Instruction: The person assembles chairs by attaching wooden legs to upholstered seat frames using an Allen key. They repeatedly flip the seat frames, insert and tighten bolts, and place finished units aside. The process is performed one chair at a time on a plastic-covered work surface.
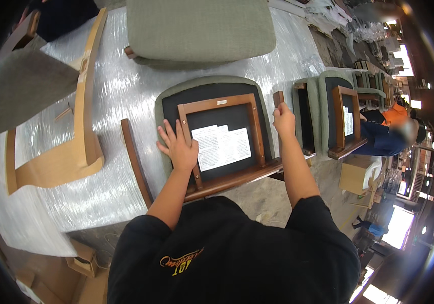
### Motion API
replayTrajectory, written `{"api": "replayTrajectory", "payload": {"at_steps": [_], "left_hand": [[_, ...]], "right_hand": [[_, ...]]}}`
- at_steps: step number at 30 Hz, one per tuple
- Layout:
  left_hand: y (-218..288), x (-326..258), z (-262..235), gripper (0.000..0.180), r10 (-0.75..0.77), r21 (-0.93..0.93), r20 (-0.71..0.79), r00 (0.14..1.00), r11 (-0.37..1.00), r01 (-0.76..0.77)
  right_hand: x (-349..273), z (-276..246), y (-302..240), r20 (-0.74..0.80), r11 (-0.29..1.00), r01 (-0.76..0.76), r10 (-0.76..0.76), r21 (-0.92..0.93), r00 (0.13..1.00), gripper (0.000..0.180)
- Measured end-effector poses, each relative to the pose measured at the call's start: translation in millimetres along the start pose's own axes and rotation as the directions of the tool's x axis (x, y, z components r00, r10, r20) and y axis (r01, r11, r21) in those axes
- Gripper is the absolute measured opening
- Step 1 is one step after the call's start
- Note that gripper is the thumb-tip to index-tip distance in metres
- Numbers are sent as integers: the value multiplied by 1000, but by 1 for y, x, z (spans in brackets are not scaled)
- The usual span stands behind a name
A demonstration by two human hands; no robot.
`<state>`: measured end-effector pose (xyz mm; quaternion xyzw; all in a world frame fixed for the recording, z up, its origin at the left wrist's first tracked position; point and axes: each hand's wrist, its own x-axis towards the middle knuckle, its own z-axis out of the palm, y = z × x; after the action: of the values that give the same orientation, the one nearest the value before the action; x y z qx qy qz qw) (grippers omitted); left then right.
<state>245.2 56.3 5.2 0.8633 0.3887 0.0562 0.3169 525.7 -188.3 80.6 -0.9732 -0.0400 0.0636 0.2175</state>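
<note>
An upturned seat [227, 115] lay on the tabletop [110, 66] directly in front of the person, its black underside facing up and its green-grey padding showing around the rim. A brown wooden frame [204, 105] sat on that underside, with white printed sheets [222, 147] lying within it. The left hand [179, 147] rested on the left part of the seat, its fingers spread apart and reaching over the padded rim, the palm across the frame's side bar and the thumb near the sheets. Just beyond the seat's right edge, the fingers of the right hand [284, 121] were curled together and clamped on a wooden bar [278, 98], whose end stuck out past the fist. Another wooden strip [136, 157] lay near the seat's left side, apart from the left fingers. Further out, a green-grey cushion [199, 30] lay beyond the seat, and bent tan cardboard [57, 164] stood to the left on the shiny plastic covering. To the right came a second upturned seat [348, 101], then a person in dark blue [379, 141] and a cardboard box [353, 175] below.
</note>
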Motion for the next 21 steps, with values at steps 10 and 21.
{"api": "replayTrajectory", "payload": {"at_steps": [10, 21], "left_hand": [[-4, -4, -2, 83, 19, -86, -55, 998, 996, -24], [-4, -3, -11, 84, -34, -189, -56, 998, 982, 23]], "right_hand": [[-120, 67, -187, 386, 798, 578, -593, 168, 707, 20], [-115, 74, -253, 686, 968, 245, -220, 63, 693, 18]]}}
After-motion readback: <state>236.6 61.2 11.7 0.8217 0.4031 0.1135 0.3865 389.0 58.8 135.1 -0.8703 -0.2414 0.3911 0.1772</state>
